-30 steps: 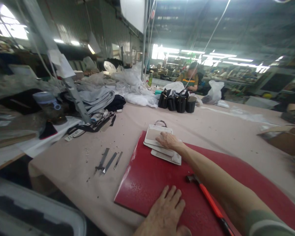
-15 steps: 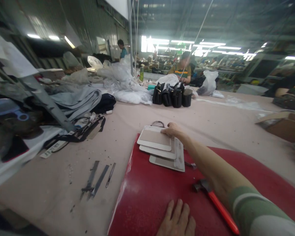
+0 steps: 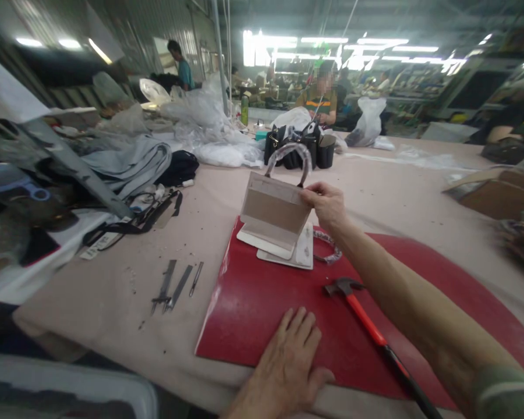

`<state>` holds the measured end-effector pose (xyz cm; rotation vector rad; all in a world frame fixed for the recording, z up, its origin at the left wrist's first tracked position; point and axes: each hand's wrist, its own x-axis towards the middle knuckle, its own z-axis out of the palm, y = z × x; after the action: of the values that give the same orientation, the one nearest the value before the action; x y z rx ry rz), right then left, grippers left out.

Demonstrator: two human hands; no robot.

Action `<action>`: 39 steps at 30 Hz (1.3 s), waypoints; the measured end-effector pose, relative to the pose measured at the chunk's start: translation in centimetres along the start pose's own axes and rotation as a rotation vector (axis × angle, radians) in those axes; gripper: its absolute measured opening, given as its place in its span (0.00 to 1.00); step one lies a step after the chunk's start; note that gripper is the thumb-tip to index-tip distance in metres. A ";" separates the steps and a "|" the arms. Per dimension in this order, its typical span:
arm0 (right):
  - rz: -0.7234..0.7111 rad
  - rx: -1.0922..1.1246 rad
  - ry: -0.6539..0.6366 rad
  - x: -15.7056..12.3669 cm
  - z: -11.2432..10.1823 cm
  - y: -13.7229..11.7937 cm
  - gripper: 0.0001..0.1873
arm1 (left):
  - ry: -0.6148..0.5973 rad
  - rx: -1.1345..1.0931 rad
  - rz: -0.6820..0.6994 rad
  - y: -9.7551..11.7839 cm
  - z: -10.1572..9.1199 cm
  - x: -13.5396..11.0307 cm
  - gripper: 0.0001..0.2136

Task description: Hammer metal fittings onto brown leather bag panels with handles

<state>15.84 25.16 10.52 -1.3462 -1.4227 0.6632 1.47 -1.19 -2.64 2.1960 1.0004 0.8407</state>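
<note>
My right hand point(image 3: 329, 205) pinches the upper right corner of a bag panel point(image 3: 274, 203), a flat piece with a brown band across pale borders. A curved handle point(image 3: 293, 152) in clear wrapping stands up from its top edge. The panel is tilted up above two more pale panels point(image 3: 306, 247), whose lower parts show. Another wrapped handle point(image 3: 330, 247) lies beside them on the red mat point(image 3: 253, 314). My left hand point(image 3: 290, 352) rests flat on this mat, fingers stretched, holding nothing. Between my hands and to the right lies a claw hammer point(image 3: 367, 320) with a red and black handle.
Left of the mat lie slim metal tools point(image 3: 163, 285) and a thin punch-like rod point(image 3: 196, 279). Black bags point(image 3: 325, 152) and plastic wrapping point(image 3: 227, 145) stand at the back. A cardboard box point(image 3: 502, 195) is at right. A person point(image 3: 318, 102) sits across the table.
My right hand has lifted the top panel off the stack, raising its edge and handle. My left hand stays flat on the mat. The view has shifted, showing the table's front edge.
</note>
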 end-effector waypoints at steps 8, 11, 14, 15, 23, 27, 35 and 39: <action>-0.296 0.180 -0.086 -18.0 -8.2 0.7 0.08 | 0.455 -1.304 -0.623 -2.1 -7.5 -0.3 0.28; -0.063 0.136 -0.196 -22.2 -7.7 4.0 0.09 | 0.288 -1.503 -0.771 -1.8 -8.0 -2.6 0.23; 0.090 0.144 -0.213 -23.4 -5.8 6.4 0.11 | 0.287 -1.401 -0.856 -0.3 -6.5 -4.1 0.24; 0.131 0.149 -0.211 -23.1 -5.2 6.8 0.11 | 0.337 -1.380 -0.860 0.2 -6.0 -4.3 0.25; 0.334 0.291 -0.209 -19.3 -2.4 5.5 0.23 | 0.924 -1.418 -0.697 3.4 -5.8 -3.9 0.20; 0.377 0.343 -0.274 -21.4 -2.1 5.3 0.25 | 1.058 -1.343 -0.823 3.6 -4.4 -4.8 0.16; 0.230 0.141 -0.211 -22.6 -1.9 4.3 0.25 | 0.994 -1.165 -0.866 1.0 -4.7 -7.8 0.20; -0.190 -0.159 -0.282 -22.3 -2.3 1.1 0.34 | 0.519 -1.005 -0.700 -0.2 -9.6 -9.8 0.15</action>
<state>14.99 3.82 3.71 -1.2526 -1.8383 0.6420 -10.74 -6.58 0.35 0.7233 1.1133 1.2102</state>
